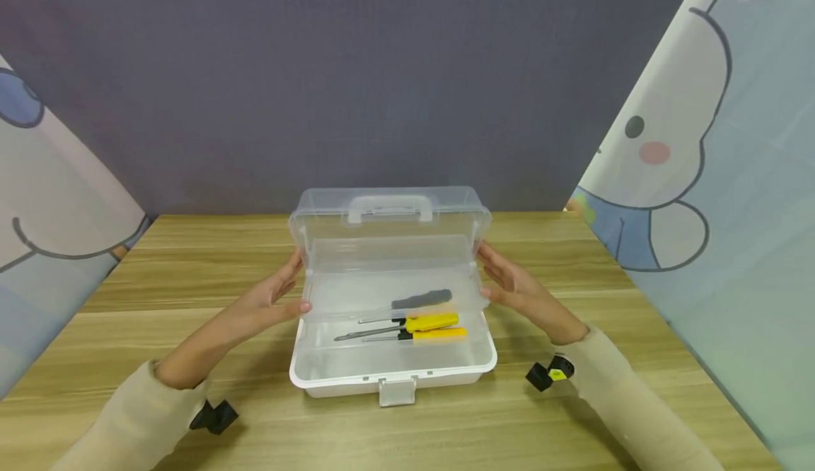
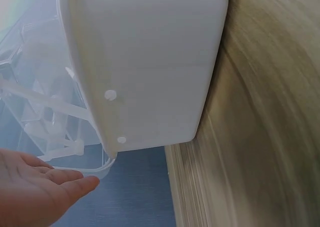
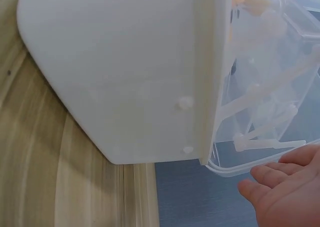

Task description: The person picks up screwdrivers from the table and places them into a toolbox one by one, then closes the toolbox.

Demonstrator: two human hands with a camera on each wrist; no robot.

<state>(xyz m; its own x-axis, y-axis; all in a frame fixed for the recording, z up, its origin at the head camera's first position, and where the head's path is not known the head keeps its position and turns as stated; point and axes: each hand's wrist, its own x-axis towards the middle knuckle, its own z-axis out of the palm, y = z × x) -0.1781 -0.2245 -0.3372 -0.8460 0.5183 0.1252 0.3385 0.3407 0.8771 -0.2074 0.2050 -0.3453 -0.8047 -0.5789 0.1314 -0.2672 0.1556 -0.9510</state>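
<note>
A white toolbox (image 1: 391, 386) with a raised translucent lid (image 1: 388, 227) sits on the table. Its translucent inner tray (image 1: 344, 291) is lifted over the back part of the base. Several screwdrivers lie inside, among them a yellow-handled screwdriver (image 1: 433, 322) and a grey-handled one (image 1: 422, 300), the latter seen through the tray. My left hand (image 1: 270, 298) is at the left side, fingers straight by the lid's edge, thumb near the tray's edge. Mirroring it, my right hand (image 1: 518, 287) is at the right side. Both wrist views show extended fingers by the lid's rim.
A white carry handle (image 1: 390, 207) is on the lid, and a latch (image 1: 397, 392) hangs at the base's front. Behind the wooden table (image 1: 223, 259) stands a dark grey wall (image 1: 382, 82). Cartoon-printed curtains (image 1: 751, 195) flank both sides.
</note>
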